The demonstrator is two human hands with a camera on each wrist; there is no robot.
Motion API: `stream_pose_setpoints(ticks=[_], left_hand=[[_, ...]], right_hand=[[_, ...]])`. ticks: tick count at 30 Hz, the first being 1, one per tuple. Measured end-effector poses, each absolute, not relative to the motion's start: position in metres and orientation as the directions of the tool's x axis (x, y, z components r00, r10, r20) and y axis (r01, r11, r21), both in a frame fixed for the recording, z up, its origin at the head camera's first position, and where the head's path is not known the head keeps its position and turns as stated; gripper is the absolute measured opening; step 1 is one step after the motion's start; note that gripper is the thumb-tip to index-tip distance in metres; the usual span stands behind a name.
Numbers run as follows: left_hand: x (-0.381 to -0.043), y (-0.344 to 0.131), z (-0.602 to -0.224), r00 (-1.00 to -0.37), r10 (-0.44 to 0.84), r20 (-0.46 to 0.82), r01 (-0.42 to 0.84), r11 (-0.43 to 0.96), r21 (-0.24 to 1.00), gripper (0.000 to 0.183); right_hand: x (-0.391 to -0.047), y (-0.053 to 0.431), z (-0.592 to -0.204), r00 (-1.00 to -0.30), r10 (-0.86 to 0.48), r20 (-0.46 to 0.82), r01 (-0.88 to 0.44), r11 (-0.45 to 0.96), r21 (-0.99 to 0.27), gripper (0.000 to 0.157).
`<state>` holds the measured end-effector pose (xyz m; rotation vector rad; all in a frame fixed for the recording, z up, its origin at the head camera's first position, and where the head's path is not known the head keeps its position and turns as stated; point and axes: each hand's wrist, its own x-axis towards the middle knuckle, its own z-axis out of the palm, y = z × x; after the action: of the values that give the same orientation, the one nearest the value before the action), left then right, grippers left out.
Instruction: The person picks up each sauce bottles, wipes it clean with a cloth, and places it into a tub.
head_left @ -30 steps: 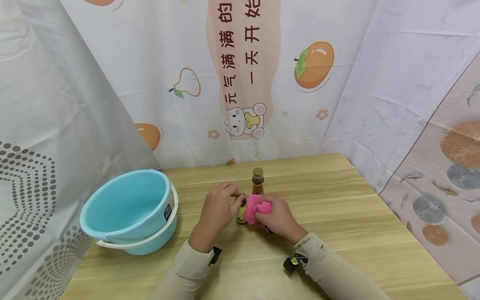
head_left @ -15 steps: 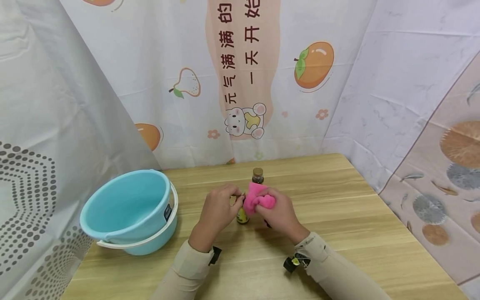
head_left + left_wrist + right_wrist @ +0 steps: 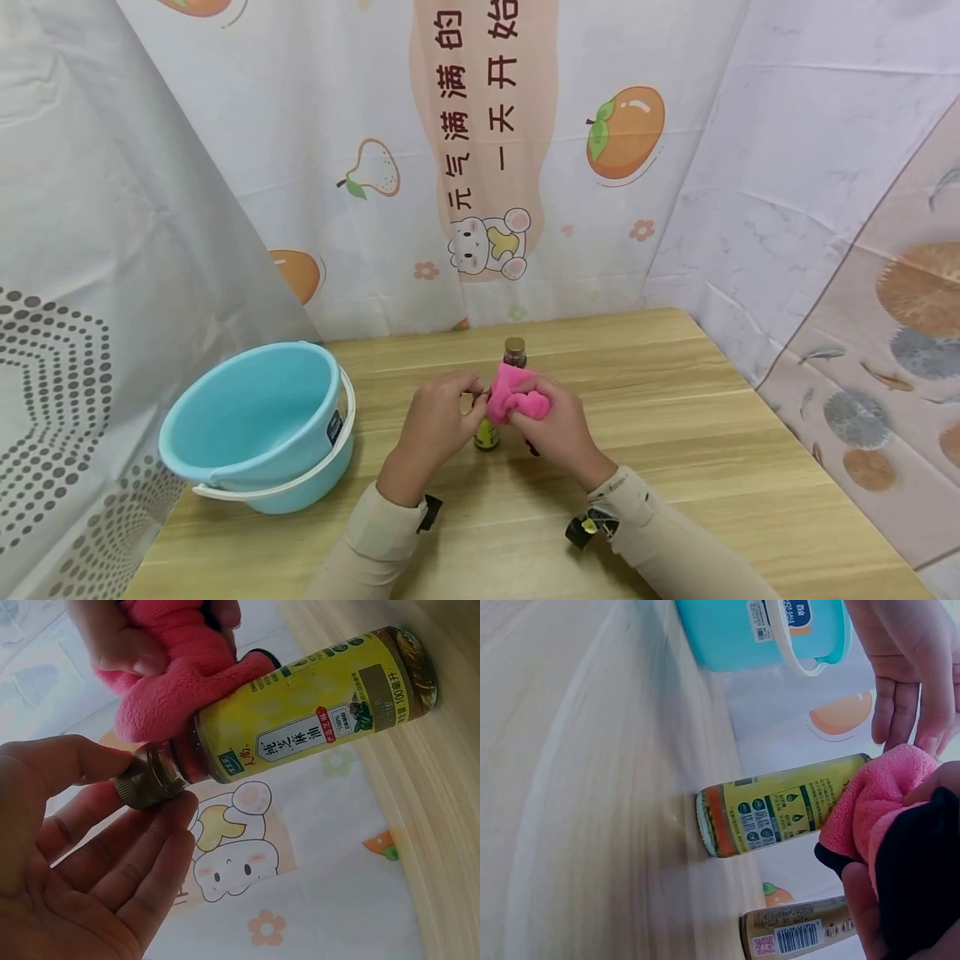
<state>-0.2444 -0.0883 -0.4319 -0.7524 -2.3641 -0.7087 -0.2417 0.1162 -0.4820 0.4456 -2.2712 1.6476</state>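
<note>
Far left, light-blue bucket point(image 3: 262, 408) with white handle point(image 3: 266, 492), on the wood-grain surface point(image 3: 690, 450), no hand on it. Next, left hand point(image 3: 433, 425): fingers narrow, thumb and fingertips pinching the gold screw cap point(image 3: 142, 787) of the sesame oil bottle point(image 3: 300, 716), remaining fingers loosely spread. Bottle is between the hands, mid-surface, yellow label, roughly upright; base at or just above the surface, can't tell which. Cap is on. Just right of the neck, pink-and-black plush cloth point(image 3: 516, 397), bunched, against the bottle's shoulder and upper label. Beyond it, on the far side, brown bottle point(image 3: 514, 352) with gold cap, mostly behind the cloth in the head view; neither hand grips it. Right hand point(image 3: 555, 425), just right of the cloth: fingers curled tight, holding it.

Progress: looks like a wipe-down partway through, cloth working on the upper part of the bottle. Lower label and base have no cloth on them now; can't tell whether those are done. Brown bottle's status also unclear. Letting go of bottle and cloth: not yet done.
</note>
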Motion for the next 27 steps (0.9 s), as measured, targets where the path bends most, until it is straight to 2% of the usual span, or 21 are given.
stream_pose_setpoints(ticks=[8,15,27], left_hand=[[-0.244,-0.086,-0.43,-0.701,0.337,0.628,0.626,0.713,0.316,0.008],[-0.242,-0.086,-0.43,-0.728,0.299,0.617,0.561,0.776,0.287,0.018],[-0.241,-0.085,-0.432,-0.739,0.277,0.614,0.549,0.776,0.311,0.016]], right_hand=[[-0.244,0.116,-0.486,-0.93,-0.079,0.36,-0.364,0.351,-0.863,0.018],[-0.247,0.117,-0.493,-0.962,-0.114,0.25,-0.275,0.424,-0.863,0.02],[-0.25,0.119,-0.508,-0.98,-0.151,0.132,-0.192,0.52,-0.832,0.017]])
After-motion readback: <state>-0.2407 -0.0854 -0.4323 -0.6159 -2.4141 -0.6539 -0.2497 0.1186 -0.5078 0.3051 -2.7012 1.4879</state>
